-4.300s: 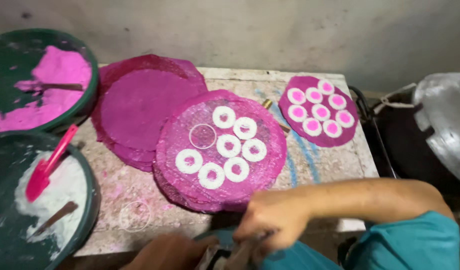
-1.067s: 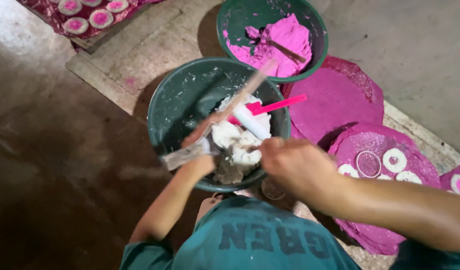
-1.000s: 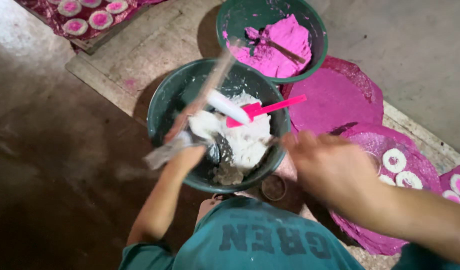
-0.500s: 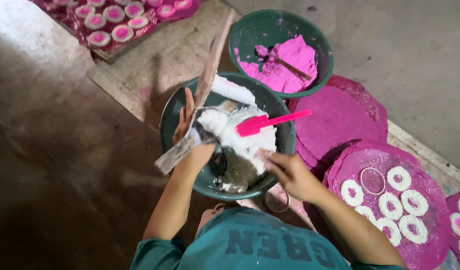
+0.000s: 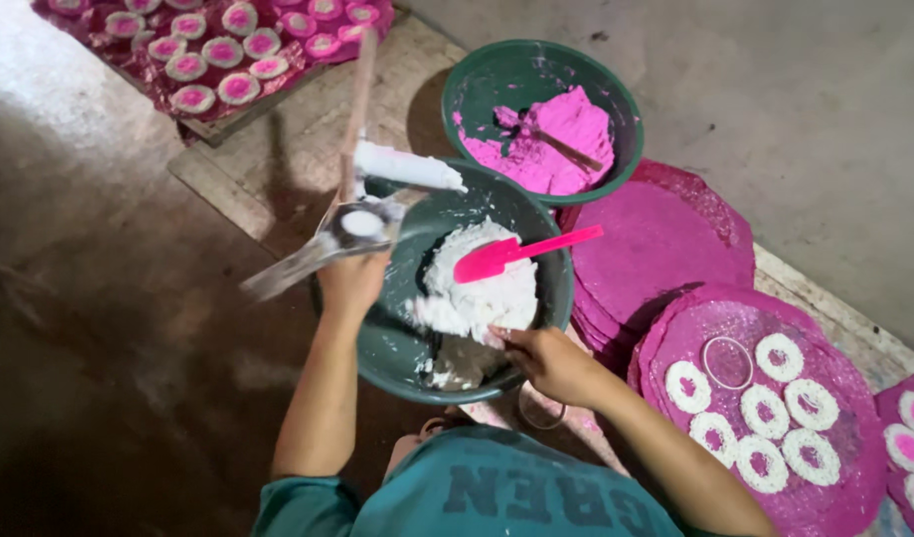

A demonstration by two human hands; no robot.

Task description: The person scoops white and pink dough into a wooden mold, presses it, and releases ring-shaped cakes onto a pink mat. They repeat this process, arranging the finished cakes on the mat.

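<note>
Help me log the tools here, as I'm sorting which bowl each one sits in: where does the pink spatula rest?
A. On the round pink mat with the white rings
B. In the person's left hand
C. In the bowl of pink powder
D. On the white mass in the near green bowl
D: the pink spatula lies with its blade on the white mass inside the near green bowl, with neither hand holding it.

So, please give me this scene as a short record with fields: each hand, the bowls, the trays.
left hand: grip on a metal tool with white paste on it
right hand: fingers in white dough, in near green bowl
pink spatula: resting on the white dough
far green bowl: pink dough
round pink tray: white rings
</note>
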